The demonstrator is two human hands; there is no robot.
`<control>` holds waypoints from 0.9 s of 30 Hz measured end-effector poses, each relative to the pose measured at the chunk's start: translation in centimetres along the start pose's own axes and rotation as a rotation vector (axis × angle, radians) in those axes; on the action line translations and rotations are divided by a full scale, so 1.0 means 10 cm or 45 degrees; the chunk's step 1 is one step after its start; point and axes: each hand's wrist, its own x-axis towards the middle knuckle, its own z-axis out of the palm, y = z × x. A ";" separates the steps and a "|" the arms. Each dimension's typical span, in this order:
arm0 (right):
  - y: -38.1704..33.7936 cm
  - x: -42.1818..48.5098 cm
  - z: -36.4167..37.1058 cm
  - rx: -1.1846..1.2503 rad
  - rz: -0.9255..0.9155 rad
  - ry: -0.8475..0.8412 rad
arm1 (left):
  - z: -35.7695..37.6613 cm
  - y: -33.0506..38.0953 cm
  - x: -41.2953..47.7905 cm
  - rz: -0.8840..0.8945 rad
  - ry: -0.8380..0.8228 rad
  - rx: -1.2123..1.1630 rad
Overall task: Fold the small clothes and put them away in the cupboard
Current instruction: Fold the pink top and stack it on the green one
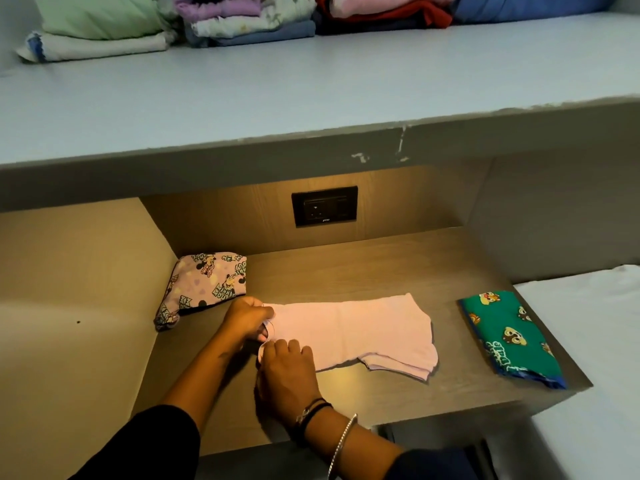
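Observation:
A small pale pink garment [349, 332] lies flat in the middle of the wooden shelf [398, 271], folded lengthwise. My left hand [244, 317] pinches its left end from above. My right hand [287, 368] grips the same end just below, fingers curled on the hem. A pink cartoon-print garment [204, 285] sits bunched in the shelf's back left corner. At the shelf's right edge lies a folded green cartoon-print garment [509, 336].
A black socket plate [325, 206] is set in the back panel. A pale blue ledge [277, 81] above holds stacks of folded clothes [242, 19]. White bedding [588, 341] lies to the right of the shelf.

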 end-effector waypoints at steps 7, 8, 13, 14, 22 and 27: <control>0.16 0.04 -0.40 0.652 0.317 0.147 | 0.04 0.22 -0.02 0.059 0.014 -0.047; 0.21 0.03 -0.49 0.779 0.393 0.187 | 0.07 0.28 -0.02 0.089 0.014 -0.044; 0.69 -0.20 -0.83 1.186 0.724 0.364 | 0.58 0.77 -0.14 0.262 -0.113 0.060; 0.80 -0.25 -0.87 1.199 0.759 0.390 | 0.72 0.86 -0.18 0.300 -0.143 0.073; 1.74 -0.72 -1.01 1.527 1.179 0.393 | 1.87 1.29 -0.49 0.252 -0.477 0.120; 2.14 -0.90 -1.03 1.387 1.198 0.385 | 2.08 1.17 -0.45 0.409 -0.419 0.100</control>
